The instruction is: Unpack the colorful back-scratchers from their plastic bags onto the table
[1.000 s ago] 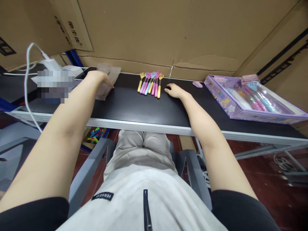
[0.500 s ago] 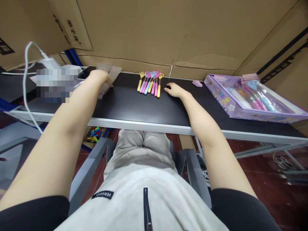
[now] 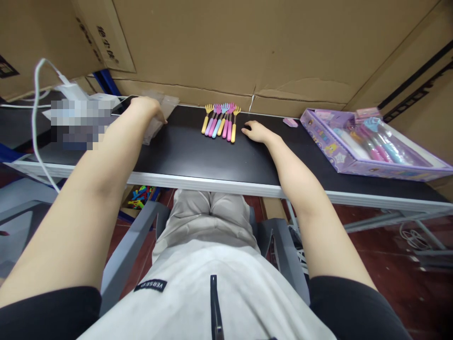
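My left hand (image 3: 146, 107) bends down over clear plastic bags (image 3: 169, 105) at the left of the black table. One digit stretches out to the right; the others are mostly hidden behind the hand. I see no bag lifted. My right hand (image 3: 257, 132) rests on the tabletop, fingers slightly apart, with nothing in it. Just left of it lies a row of small toy forks (image 3: 221, 122) side by side, tines toward the back. Their handles are yellow, pink, lilac and blue.
A purple display box (image 3: 357, 166) at the right holds bagged, colourful items. Near it lies a small pink piece (image 3: 290, 123). A white cable (image 3: 35, 118) and a plug (image 3: 72, 90) are at the left. Cardboard (image 3: 212, 47) walls the back. Below, a bin holds bright pieces (image 3: 141, 196).
My left hand and forearm have shifted very slightly up and left. My right hand and the forks have stayed where they were.
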`<state>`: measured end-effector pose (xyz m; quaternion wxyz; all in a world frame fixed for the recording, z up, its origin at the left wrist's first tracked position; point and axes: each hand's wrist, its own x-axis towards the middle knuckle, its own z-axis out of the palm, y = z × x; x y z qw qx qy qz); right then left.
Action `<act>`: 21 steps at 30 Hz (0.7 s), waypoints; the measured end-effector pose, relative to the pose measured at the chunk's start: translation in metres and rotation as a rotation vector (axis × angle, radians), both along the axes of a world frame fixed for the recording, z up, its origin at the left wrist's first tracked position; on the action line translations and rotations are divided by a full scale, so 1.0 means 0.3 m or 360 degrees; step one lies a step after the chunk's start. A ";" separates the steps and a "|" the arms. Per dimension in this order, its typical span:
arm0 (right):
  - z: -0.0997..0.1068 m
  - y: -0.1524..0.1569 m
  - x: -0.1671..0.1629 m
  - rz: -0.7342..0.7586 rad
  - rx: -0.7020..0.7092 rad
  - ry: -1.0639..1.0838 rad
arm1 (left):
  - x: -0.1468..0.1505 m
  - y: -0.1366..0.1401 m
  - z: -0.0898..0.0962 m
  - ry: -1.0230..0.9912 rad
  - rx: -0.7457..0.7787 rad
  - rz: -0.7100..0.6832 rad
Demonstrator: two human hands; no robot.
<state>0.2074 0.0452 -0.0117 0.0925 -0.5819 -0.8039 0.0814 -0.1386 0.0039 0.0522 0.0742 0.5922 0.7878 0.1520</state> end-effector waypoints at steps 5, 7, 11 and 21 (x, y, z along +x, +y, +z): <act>-0.012 0.018 0.008 0.0022 0.0020 0.0014 | -0.005 0.007 0.010 0.0455 -0.0277 0.0061; -0.014 0.021 0.010 0.0019 0.0018 0.0004 | -0.002 0.007 0.015 0.0356 -0.0132 -0.0006; -0.017 0.029 0.014 0.0036 0.0039 -0.0016 | 0.033 0.006 0.005 0.0017 0.0257 -0.0151; -0.010 0.016 0.004 0.0023 0.0020 -0.0037 | 0.244 0.004 -0.028 -0.0977 0.0758 -0.0338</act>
